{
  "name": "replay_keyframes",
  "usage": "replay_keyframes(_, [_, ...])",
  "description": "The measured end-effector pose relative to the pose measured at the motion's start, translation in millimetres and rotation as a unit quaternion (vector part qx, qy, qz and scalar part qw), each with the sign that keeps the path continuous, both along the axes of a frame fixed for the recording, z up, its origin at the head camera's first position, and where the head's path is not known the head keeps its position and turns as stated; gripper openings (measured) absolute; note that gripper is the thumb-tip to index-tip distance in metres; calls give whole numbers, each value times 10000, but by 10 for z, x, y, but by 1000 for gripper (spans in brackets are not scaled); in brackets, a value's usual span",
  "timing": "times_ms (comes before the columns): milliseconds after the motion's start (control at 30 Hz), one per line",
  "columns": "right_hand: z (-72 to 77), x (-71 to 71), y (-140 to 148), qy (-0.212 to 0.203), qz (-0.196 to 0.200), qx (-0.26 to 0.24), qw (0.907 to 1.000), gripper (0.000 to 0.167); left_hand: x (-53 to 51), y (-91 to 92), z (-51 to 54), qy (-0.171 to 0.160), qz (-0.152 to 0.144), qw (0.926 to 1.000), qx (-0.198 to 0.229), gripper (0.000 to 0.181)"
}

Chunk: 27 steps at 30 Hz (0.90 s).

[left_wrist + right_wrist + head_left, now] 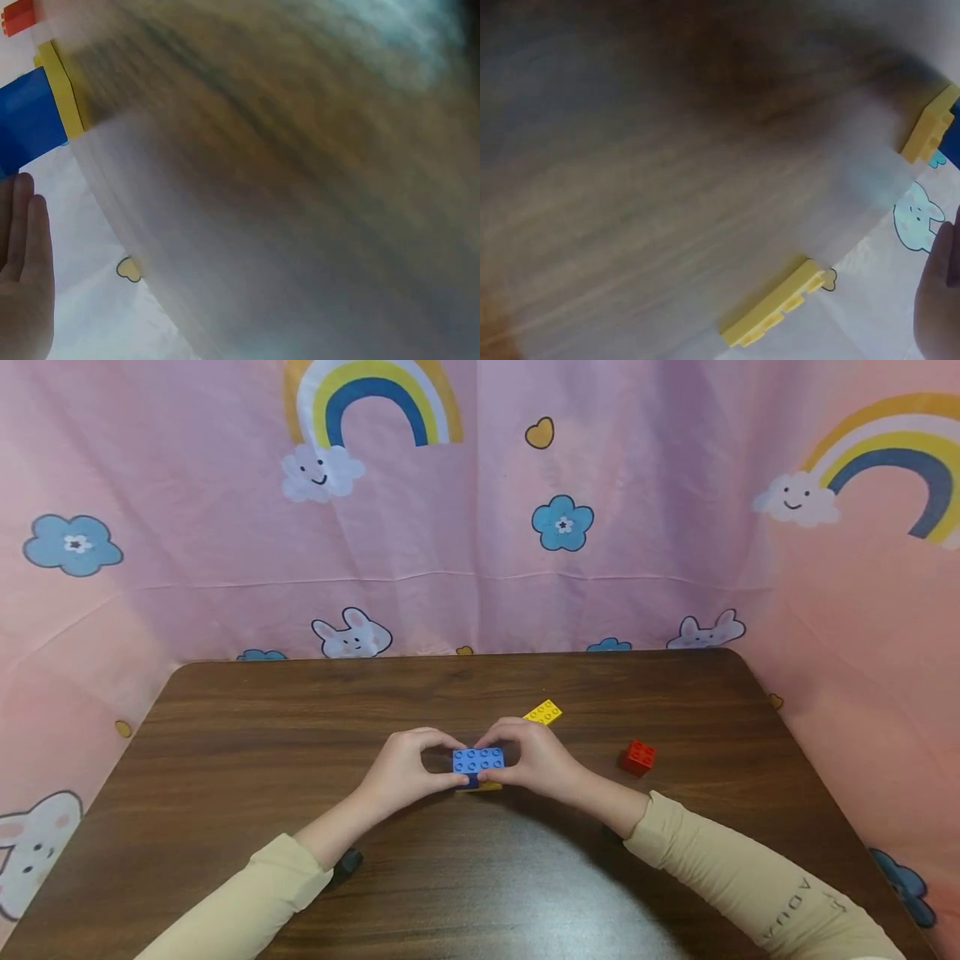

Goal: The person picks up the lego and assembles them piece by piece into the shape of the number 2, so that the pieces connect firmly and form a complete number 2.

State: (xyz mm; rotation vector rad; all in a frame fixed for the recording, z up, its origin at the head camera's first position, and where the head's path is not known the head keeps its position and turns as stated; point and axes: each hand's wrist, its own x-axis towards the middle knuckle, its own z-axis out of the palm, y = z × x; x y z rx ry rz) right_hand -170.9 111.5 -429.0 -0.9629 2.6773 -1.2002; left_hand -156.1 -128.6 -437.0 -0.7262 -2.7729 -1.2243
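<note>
Brown wood-grain table [480, 868], far corners rounded.
On it you have a yellow studded plate [547, 712], a red brick [638, 758] right of it and nearer you, and a yellow base [492, 786] under blue bricks [477, 760].

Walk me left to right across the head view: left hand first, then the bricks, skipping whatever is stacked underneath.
Left hand → light-blue top brick → far yellow brick → red brick.

Light-blue brick [478, 758], studs up, atop dark-blue block [30, 112]; yellow brick [63, 91] flat beneath, partly bare.
</note>
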Motion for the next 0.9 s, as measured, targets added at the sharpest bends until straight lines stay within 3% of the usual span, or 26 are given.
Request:
replay_keyframes(167, [31,5,-18,-11,-25,86,10000,30,14,-7,8,-28,64,9997,245,32])
replay_keyframes(467, [25,15,-13,-1,-115,74,9999,31,10,14,-5,-510,443,9970,388,28])
replay_keyframes(900, [31,36,-4,16,-125,203,9997,35,-7,10,10,-886,344,9938,575,27])
